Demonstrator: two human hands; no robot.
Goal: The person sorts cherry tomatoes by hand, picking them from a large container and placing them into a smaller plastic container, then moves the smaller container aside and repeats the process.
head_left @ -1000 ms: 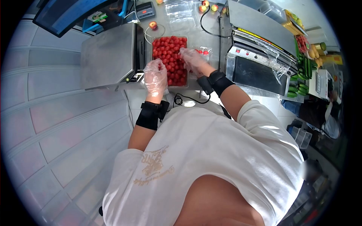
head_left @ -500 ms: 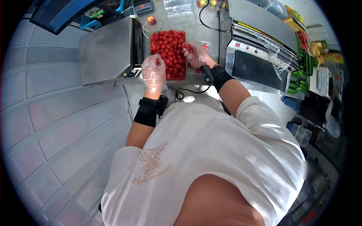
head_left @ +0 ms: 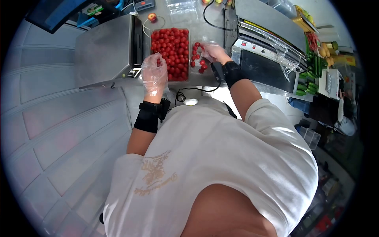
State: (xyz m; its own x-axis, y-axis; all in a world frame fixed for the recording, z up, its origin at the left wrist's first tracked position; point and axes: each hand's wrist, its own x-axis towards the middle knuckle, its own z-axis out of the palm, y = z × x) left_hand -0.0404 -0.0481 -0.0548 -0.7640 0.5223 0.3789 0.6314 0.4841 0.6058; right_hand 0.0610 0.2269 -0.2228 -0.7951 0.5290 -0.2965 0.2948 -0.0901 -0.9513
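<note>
Metal counter [head_left: 209, 34], tub [head_left: 189, 49] of tomatoes [head_left: 173, 47]

You have no text legible with certainty. Your shirt [head_left: 221, 150] bears gold print [head_left: 154, 173], apparently lettering, inverted and too blurred to read; marks on the machine's [head_left: 260, 71] yellow strip [head_left: 253, 25] are too small.

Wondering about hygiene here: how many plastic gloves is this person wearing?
2. One glove covers the left hand, at the tub of red fruit; the other covers the right hand, at the small clear tray. Neither is hidden.
</note>
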